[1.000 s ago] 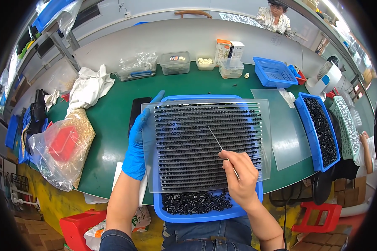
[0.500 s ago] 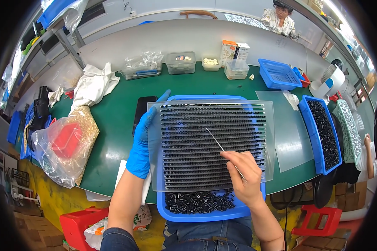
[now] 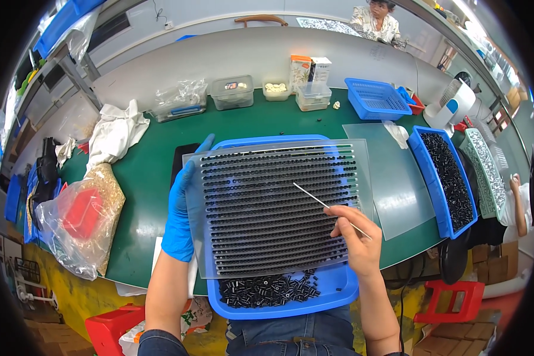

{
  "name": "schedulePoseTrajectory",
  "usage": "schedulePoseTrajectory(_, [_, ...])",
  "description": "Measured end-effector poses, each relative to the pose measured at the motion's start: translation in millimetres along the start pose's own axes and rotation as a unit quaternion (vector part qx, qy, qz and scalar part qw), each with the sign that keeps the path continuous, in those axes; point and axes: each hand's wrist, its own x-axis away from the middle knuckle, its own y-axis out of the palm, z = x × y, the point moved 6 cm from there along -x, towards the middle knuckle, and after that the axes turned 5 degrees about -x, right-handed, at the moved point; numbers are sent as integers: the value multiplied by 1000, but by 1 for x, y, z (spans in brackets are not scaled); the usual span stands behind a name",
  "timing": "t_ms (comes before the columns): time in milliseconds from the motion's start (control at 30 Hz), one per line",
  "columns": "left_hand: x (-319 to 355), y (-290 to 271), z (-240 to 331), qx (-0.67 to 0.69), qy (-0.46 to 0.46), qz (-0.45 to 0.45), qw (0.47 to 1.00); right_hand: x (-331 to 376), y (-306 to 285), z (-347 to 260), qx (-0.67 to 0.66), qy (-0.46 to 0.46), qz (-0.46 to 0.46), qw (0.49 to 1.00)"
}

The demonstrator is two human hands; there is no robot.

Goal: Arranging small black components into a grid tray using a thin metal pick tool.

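Observation:
My left hand [image 3: 179, 213], in a blue glove, grips the left edge of a clear slotted plate [image 3: 364, 178], its fingers partly hidden behind it. Rows of small black cylindrical pieces [image 3: 279, 222] fill the plate's slots, with some gaps near the upper right ends. My bare right hand [image 3: 359, 240] pinches a thin metal rod [image 3: 310, 194], whose tip points at the upper middle rows; whether it touches them I cannot tell. Beneath the tilted plate is a blue tray [image 3: 279, 312], with loose black pieces [image 3: 261, 291] in its near end.
On the green table [image 3: 139, 196], a bag of small tan pieces [image 3: 107, 196] lies left and a dark phone [image 3: 184, 155] beside the tray. Right are another clear sheet [image 3: 400, 196] and a blue bin of black pieces [image 3: 448, 178]. Small boxes [image 3: 232, 93] and a blue basket [image 3: 378, 101] line the back.
The plate, tray and other surroundings appear shifted left in the view. The plate is slightly more turned, and my right hand with the rod has moved right relative to it.

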Motion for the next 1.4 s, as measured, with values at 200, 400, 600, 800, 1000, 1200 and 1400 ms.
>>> schedulePoseTrajectory(200, [-1, 6, 1, -9, 5, -4, 1000, 0, -27, 7, -47, 37, 44, 997])
schedulePoseTrajectory(400, [-2, 4, 2, -49, 12, 26, 998, -2, -54, 11, -83, 47, 76, 993])
schedulePoseTrajectory(600, [-2, 0, 5, -91, 31, 56, 994, -1, -79, 15, -106, 41, 101, 988])
schedulePoseTrajectory(800, [-1, -4, 5, -106, 47, 54, 992, 5, -107, 19, -108, 32, 133, 985])
schedulePoseTrajectory(1000, [1, -9, 8, -103, 52, 59, 992, 8, -117, 17, -104, 24, 148, 983])
schedulePoseTrajectory(1200, [3, -14, 10, -105, 57, 77, 990, 8, -107, 20, -111, 20, 138, 984])
schedulePoseTrajectory(1400, [4, -12, 13, -116, 57, 68, 989, 11, -103, 18, -111, 16, 138, 984])
